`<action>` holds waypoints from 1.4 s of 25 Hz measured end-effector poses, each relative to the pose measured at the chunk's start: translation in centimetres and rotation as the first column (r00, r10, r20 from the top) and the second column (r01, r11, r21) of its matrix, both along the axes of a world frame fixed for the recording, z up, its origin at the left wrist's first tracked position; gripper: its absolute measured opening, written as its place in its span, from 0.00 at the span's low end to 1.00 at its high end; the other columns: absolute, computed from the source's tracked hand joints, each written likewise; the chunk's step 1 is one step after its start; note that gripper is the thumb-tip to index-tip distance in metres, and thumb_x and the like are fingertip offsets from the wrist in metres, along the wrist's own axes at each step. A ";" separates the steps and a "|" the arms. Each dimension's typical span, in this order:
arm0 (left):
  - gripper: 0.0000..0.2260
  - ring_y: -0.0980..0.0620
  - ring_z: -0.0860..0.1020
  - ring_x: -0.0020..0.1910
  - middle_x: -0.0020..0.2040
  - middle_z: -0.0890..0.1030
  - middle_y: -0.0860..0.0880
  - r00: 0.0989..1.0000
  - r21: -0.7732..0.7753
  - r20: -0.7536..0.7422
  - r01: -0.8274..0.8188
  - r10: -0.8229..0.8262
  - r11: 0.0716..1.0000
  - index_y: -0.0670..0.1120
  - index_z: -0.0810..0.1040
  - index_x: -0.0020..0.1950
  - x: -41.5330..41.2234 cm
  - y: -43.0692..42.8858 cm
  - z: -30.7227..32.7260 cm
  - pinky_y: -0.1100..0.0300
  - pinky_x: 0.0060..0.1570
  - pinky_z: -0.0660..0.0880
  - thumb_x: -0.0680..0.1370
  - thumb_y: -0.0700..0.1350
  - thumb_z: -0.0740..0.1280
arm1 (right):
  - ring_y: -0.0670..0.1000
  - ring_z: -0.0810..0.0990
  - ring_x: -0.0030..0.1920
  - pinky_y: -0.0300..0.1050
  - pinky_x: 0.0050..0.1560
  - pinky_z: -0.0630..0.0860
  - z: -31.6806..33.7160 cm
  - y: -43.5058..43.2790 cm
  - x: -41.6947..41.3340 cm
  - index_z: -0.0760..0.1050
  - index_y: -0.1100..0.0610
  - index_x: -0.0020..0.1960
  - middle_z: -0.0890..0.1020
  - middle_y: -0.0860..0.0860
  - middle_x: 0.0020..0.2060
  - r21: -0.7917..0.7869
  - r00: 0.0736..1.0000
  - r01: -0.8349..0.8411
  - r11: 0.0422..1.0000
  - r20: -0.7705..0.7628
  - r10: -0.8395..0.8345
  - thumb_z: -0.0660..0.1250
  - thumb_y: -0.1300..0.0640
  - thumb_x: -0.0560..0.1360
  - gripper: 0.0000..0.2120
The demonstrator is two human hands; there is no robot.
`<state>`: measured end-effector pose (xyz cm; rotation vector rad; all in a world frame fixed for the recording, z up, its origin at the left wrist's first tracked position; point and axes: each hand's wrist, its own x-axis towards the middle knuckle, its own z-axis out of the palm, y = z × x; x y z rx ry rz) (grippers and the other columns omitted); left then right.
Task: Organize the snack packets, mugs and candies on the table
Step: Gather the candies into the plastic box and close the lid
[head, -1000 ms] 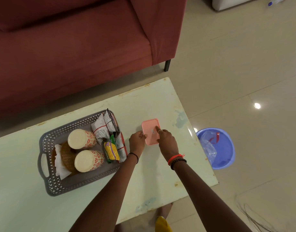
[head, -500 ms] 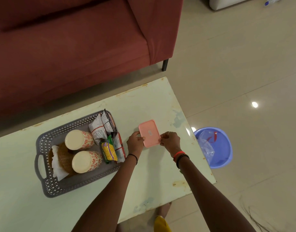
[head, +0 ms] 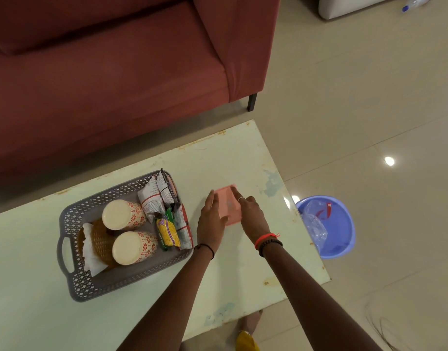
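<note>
A small pink lidded box (head: 229, 207) lies on the pale green table (head: 243, 262). My left hand (head: 211, 219) lies flat against its left side with straight fingers. From the right, my right hand (head: 252, 215) presses on the lid with extended fingers. To the left stands a grey perforated basket (head: 73, 282). It holds two upturned floral mugs (head: 123, 215) (head: 134, 247), several snack packets (head: 164, 198) and a yellow-green packet (head: 168, 233).
A red sofa (head: 111, 72) runs along the table's far side. A blue plastic tub (head: 329, 226) with a clear bag stands on the tiled floor off the table's right edge. A brown woven piece and white paper (head: 93, 247) lie in the basket's left part.
Both hands pinched the pink box's edges half a second ago; now they lie flatter on it, fingers stretched over its sides and lid. The box sits in about the same spot.
</note>
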<state>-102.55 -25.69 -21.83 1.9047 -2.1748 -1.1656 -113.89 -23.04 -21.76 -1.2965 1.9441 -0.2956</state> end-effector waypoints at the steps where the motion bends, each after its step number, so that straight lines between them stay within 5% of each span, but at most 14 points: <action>1: 0.34 0.47 0.61 0.74 0.78 0.54 0.47 0.999 0.011 0.014 0.041 -0.041 0.999 0.42 0.54 0.76 0.2 0.0 0.0 0.52 0.70 0.66 0.75 0.42 0.68 | 0.59 0.77 0.47 0.50 0.50 0.76 0.0 -0.3 -0.3 0.49 0.47 0.78 0.72 0.58 0.52 0.033 0.998 -0.051 0.998 -0.024 0.052 0.54 0.66 0.79 0.32; 10: 0.41 0.47 0.62 0.72 0.77 0.58 0.47 0.981 -0.019 0.147 0.129 -0.125 0.991 0.41 0.55 0.75 0.3 -1.0 0.1 0.55 0.71 0.63 0.69 0.48 0.74 | 0.61 0.77 0.55 0.51 0.54 0.75 0.0 -1.4 -1.2 0.52 0.49 0.78 0.74 0.60 0.56 0.110 0.994 -0.104 0.988 -0.023 0.107 0.54 0.67 0.78 0.31; 15: 0.40 0.47 0.55 0.76 0.78 0.53 0.47 0.968 0.002 0.194 0.159 -0.156 0.987 0.40 0.54 0.75 0.2 -1.1 0.1 0.55 0.75 0.56 0.71 0.48 0.72 | 0.58 0.76 0.44 0.50 0.46 0.76 0.2 -1.8 -1.5 0.58 0.50 0.75 0.76 0.58 0.45 0.105 0.995 0.035 0.994 0.091 -0.044 0.54 0.71 0.74 0.33; 18: 0.41 0.46 0.51 0.77 0.78 0.51 0.46 0.969 0.014 0.184 0.167 -0.167 0.986 0.40 0.49 0.76 0.2 -1.1 0.1 0.54 0.76 0.51 0.72 0.47 0.71 | 0.55 0.76 0.40 0.50 0.49 0.78 -0.3 -1.4 -1.9 0.64 0.55 0.71 0.78 0.59 0.42 0.166 0.937 0.270 0.948 0.182 -0.299 0.56 0.74 0.72 0.30; 23: 0.37 0.46 0.53 0.76 0.77 0.53 0.43 0.997 -0.054 0.068 0.036 -0.032 0.998 0.40 0.50 0.76 -0.2 1.1 0.9 0.55 0.75 0.54 0.75 0.45 0.68 | 0.53 0.78 0.42 0.50 0.55 0.80 -1.0 -0.7 -2.0 0.79 0.67 0.52 0.83 0.64 0.48 0.218 0.881 0.395 0.892 0.185 -0.436 0.61 0.73 0.71 0.13; 28: 0.34 0.47 0.57 0.76 0.77 0.55 0.43 0.993 -0.018 -0.054 -0.108 0.107 0.994 0.41 0.50 0.76 -0.2 6.4 2.0 0.58 0.74 0.57 0.77 0.48 0.65 | 0.57 0.82 0.46 0.51 0.58 0.79 -1.2 -1.5 -1.0 0.80 0.66 0.53 0.84 0.64 0.48 0.208 0.872 0.414 0.886 0.191 -0.451 0.62 0.72 0.72 0.13; 35: 0.32 0.50 0.57 0.76 0.77 0.57 0.45 0.989 0.082 -0.010 -0.144 0.145 0.986 0.43 0.51 0.76 2.0 9.5 1.5 0.61 0.73 0.57 0.78 0.50 0.63 | 0.62 0.81 0.56 0.51 0.62 0.76 -1.6 -3.2 2.4 0.79 0.67 0.58 0.82 0.64 0.54 0.212 0.892 0.361 0.908 0.205 -0.402 0.60 0.71 0.75 0.15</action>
